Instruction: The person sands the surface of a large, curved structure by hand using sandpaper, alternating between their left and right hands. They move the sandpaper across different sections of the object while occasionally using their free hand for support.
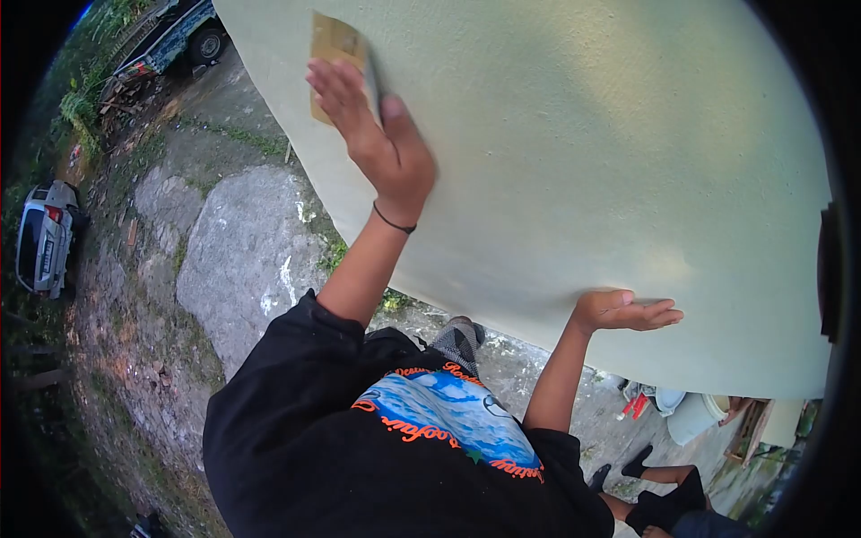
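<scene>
My left hand (381, 148), with a dark band at its wrist, presses a tan rectangular piece of sandpaper (334, 40) against the pale wall (538, 161). The fingers lie over the sheet, and the thumb is at its right side, where a greyish edge shows. Lower on the right, my right hand (628, 311) rests at the wall with its fingers stretched out to the right, holding nothing.
At the wall's foot on the right stands a white bucket (698, 419) beside red-handled items (638, 406). Another person's legs (659, 475) show at lower right. A silver car (47, 238) and a blue truck (170, 45) are parked on the left, beyond rough concrete ground (238, 251).
</scene>
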The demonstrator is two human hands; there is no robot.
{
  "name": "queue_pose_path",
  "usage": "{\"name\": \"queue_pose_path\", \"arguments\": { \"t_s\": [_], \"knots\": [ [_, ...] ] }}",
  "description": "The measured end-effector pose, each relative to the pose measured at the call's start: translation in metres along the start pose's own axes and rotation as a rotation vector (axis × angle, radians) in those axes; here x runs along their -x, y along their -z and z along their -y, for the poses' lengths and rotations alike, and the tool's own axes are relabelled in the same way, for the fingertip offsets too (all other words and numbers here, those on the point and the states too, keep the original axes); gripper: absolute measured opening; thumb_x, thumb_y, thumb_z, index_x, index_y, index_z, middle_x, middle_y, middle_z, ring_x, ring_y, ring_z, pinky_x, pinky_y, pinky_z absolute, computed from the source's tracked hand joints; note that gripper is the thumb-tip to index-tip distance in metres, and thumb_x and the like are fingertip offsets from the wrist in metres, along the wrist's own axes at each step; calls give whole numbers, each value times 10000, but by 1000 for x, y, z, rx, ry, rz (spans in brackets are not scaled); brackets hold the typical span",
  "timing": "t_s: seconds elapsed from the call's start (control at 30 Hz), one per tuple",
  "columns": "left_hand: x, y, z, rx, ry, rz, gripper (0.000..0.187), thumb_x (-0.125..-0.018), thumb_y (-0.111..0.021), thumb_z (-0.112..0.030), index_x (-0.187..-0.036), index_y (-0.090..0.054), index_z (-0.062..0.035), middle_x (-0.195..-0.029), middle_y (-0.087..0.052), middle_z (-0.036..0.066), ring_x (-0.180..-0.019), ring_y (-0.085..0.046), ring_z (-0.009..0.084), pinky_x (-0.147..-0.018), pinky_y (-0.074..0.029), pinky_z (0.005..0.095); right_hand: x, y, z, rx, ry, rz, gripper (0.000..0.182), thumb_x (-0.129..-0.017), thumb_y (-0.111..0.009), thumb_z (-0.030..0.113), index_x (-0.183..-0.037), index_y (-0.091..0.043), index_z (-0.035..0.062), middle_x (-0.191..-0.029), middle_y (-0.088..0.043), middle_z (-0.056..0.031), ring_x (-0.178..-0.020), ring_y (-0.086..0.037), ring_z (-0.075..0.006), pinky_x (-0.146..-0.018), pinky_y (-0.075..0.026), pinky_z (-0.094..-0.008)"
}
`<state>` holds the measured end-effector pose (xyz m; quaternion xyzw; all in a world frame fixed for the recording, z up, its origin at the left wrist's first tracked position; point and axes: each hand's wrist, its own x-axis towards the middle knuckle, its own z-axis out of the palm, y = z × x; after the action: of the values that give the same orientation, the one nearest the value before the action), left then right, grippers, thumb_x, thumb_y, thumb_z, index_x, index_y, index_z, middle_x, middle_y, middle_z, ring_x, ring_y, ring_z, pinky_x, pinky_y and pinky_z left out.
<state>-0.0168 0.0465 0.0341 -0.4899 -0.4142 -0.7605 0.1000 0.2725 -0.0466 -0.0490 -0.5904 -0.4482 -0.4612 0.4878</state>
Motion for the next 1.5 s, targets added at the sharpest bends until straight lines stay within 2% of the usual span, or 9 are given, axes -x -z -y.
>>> {"name": "queue_pose_path", "arguments": {
  "t_s": [0.2, 0.3, 0.4, 0.5, 0.73, 0.97, 1.2, 1.33, 1.5],
  "knots": [
    [181, 70, 57, -195, -184, 651, 546, -831, -443, -89, -1365, -408, 17, -1499, -221, 237, -1418, -123, 372, -1141, -75, 507, 2, -2, 0, -23, -14, -66, 584, -961, -285, 292, -1406, -253, -85, -1487, -160, -286, -1388, -155, -421, -1108, -143, -513],
    [120, 78, 68, -171, 318, 306, 497, -994, -349, -214, -1392, -305, 81, -1502, -178, 260, -1414, -130, 371, -1139, -101, 428, -1, -3, 1, -7, -6, -26, 564, -955, -274, 244, -1425, -216, -64, -1513, -108, -248, -1415, -80, -382, -1129, -96, -499],
    [24, 57, 84, -54, 430, 14, 476, -1011, -364, -336, -1124, -514, 101, -931, -603, 114, -844, -530, 171, -796, -428, 318, 2, 1, 1, 4, -15, -11, 573, -947, -281, 247, -1425, -216, -63, -1511, -119, -250, -1412, -89, -392, -1126, -93, -505],
    [-41, 23, 27, 103, 383, -12, 615, -1001, -363, -290, -1414, -167, 122, -1475, -207, 303, -1413, -132, 358, -1133, -114, 388, 1, 0, 0, -5, -21, -11, 580, -939, -288, 247, -1425, -215, -62, -1513, -110, -251, -1411, -83, -398, -1123, -91, -512],
    [128, 17, -24, -61, -486, 634, 513, -826, -443, -95, -1319, -451, 47, -1481, -226, 281, -1407, -113, 424, -1140, -48, 489, 2, 3, 0, -13, -23, 15, 582, -939, -293, 247, -1425, -211, -62, -1517, -89, -248, -1412, -71, -396, -1124, -95, -509],
    [33, 39, 39, 118, 361, 114, 616, -1000, -353, -247, -1440, -84, 89, -1526, -73, 252, -1431, -37, 323, -1143, -57, 406, 1, -1, 2, -7, -10, -44, 556, -966, -295, 273, -1411, -262, -58, -1489, -155, -288, -1387, -155, -429, -1102, -136, -526],
    [-37, -28, -58, 78, 44, -58, 580, -991, -366, -306, -1406, -263, 86, -1512, -141, 256, -1427, -64, 347, -1146, -18, 422, 0, 1, 1, -7, -15, -34, 557, -967, -295, 279, -1416, -258, -48, -1491, -140, -291, -1391, -136, -428, -1101, -131, -532],
    [93, -13, -69, -100, -613, 609, 482, -835, -478, -175, -1301, -514, -55, -1488, -300, 178, -1421, -158, 338, -1137, -10, 513, 4, 3, -1, -1, -33, 6, 571, -957, -293, 276, -1422, -233, -49, -1500, -118, -276, -1400, -110, -416, -1109, -113, -531],
    [74, 36, -5, -147, -272, 556, 499, -916, -448, -197, -1381, -417, -21, -1508, -225, 207, -1432, -94, 334, -1136, -13, 500, 4, 2, -5, 13, -11, 4, 579, -948, -293, 269, -1423, -223, -53, -1509, -109, -264, -1411, -91, -401, -1119, -86, -530]
  ]
}}
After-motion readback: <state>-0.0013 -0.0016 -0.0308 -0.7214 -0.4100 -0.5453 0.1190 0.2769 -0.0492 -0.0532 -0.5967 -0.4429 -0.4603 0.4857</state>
